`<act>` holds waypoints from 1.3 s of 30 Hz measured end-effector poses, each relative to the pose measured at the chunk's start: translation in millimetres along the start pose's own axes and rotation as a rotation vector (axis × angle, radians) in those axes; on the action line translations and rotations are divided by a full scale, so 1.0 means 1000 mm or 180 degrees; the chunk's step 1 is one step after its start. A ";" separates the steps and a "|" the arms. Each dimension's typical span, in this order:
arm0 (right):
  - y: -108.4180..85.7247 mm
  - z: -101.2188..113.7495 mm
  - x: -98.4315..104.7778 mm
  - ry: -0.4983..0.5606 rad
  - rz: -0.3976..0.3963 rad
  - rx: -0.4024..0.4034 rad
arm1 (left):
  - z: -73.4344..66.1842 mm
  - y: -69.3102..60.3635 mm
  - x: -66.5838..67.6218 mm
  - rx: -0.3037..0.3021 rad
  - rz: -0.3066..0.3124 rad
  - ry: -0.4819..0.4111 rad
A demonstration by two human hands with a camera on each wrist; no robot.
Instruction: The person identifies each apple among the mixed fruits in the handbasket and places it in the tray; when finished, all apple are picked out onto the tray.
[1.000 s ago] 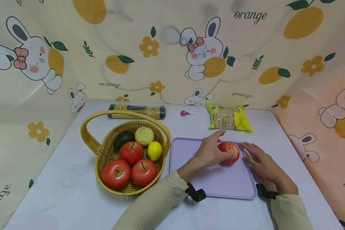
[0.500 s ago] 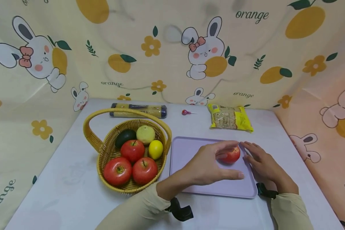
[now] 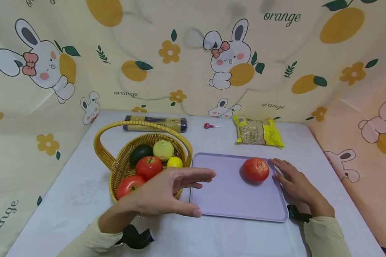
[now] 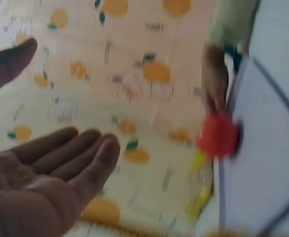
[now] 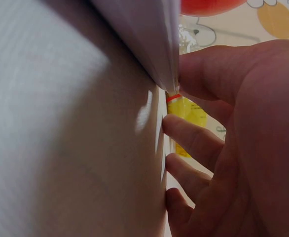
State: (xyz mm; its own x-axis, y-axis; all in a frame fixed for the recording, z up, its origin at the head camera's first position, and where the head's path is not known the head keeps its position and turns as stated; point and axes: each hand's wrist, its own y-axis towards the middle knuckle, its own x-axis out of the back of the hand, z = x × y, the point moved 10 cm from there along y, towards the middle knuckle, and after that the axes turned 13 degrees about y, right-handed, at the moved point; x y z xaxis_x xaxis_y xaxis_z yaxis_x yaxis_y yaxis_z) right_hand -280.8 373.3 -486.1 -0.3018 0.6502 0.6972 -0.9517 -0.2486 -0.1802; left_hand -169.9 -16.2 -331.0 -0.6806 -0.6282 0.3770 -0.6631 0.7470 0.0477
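Note:
A red round fruit rests on the right part of the lilac tray; it shows blurred in the left wrist view. The left hand, fingers straight and thumb apart, is above the front right of the wicker basket and holds nothing; it hides part of the basket's fruit. At the tray's right edge rests the right hand, its fingers loosely extended. In the right wrist view, the right hand's thumb touches the tray's rim and its other fingertips rest at the table surface.
In the basket are red fruits, a dark green one, a pale green one and a yellow one. Behind stand a noodle pack, a lollipop and a yellow bag. Patterned cloth hangs behind the table.
The left hand has let go of the red fruit on the tray and moved left to the basket, its fingers apart. The fruit and the right hand have stayed in place.

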 end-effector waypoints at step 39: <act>0.002 -0.001 -0.002 0.0052 -0.0002 -0.0070 | 0.104 -0.111 0.098 0.1082 -0.0179 0.2356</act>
State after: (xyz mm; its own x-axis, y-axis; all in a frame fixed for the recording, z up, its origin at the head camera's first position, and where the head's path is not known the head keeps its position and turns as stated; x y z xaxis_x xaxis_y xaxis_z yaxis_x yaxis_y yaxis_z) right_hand -281.7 371.9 -488.3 -0.3019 0.6621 0.6859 -0.9529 -0.2323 -0.1951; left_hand -195.8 -183.1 -395.1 -0.3402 -0.2674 0.9015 -0.8294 0.5371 -0.1536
